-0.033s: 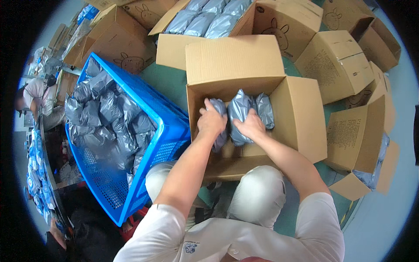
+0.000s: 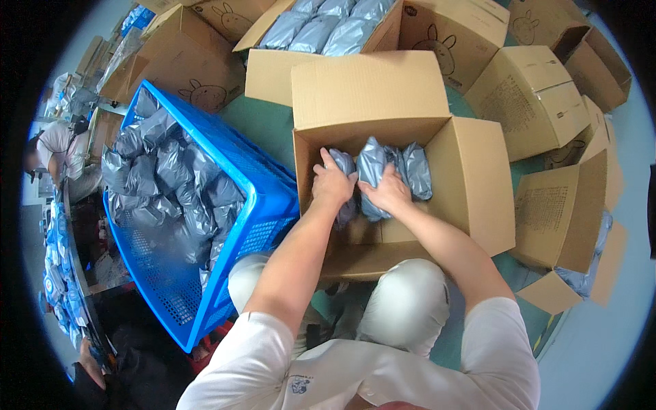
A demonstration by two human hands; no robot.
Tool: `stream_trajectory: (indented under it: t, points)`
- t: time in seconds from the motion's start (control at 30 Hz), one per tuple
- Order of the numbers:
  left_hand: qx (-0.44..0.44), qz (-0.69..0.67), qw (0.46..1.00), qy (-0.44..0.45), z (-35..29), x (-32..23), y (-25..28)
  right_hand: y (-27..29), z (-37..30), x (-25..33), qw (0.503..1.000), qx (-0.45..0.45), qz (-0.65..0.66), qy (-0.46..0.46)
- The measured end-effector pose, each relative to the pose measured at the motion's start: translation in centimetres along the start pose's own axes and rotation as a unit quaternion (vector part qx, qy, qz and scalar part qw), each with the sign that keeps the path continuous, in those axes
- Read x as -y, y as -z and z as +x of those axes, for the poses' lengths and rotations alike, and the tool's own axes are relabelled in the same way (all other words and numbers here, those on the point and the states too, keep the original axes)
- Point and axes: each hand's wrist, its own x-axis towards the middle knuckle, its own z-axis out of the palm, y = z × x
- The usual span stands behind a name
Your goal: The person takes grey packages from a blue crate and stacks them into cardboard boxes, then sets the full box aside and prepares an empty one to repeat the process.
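An open cardboard carton (image 2: 372,89) stands before my knees, with several grey plastic-wrapped packets standing side by side in it. At the carton's left wall, my left hand (image 2: 333,183) has its fingers around the leftmost grey packet (image 2: 345,164). My right hand (image 2: 389,193) grips the middle grey packet (image 2: 372,160), its thumb on the near left side and its fingers partly hidden behind the packet. Farther right, another grey packet (image 2: 418,174) leans close by, with part of one more showing between them.
To the left, a tilted blue plastic basket (image 2: 249,195) holds many grey packets (image 2: 174,167). A filled carton (image 2: 273,78) stands beyond mine. More cartons (image 2: 529,96) line the right side. A co-worker (image 2: 65,147) is at the far left.
The middle packet has shifted slightly away from me and left, and the rightmost packet slightly right. Part of another packet now shows between them. My left hand stays on its packet.
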Motion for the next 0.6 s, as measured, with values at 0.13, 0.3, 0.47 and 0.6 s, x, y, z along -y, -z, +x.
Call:
stream_trajectory:
  t: [0.13, 0.3, 0.47, 0.6]
  points:
    - [0.124, 0.011, 0.991, 0.042, 3.9, 4.5, -5.6, -5.5, 4.5, -0.4, 0.988, 0.106, -0.111, 0.029]
    - [0.301, 0.112, 0.944, -0.076, 0.7, 3.4, -7.7, -11.8, 7.3, -7.9, 0.955, 0.198, -0.199, 0.094]
    - [0.245, 0.157, 0.896, -0.337, -4.4, -6.2, 1.9, -9.2, 8.7, -11.6, 0.955, 0.226, 0.005, 0.189]
    - [-0.063, -0.033, 0.890, -0.450, -8.0, -4.0, 15.6, -4.0, 5.2, -7.3, 0.949, 0.166, -0.012, 0.268]
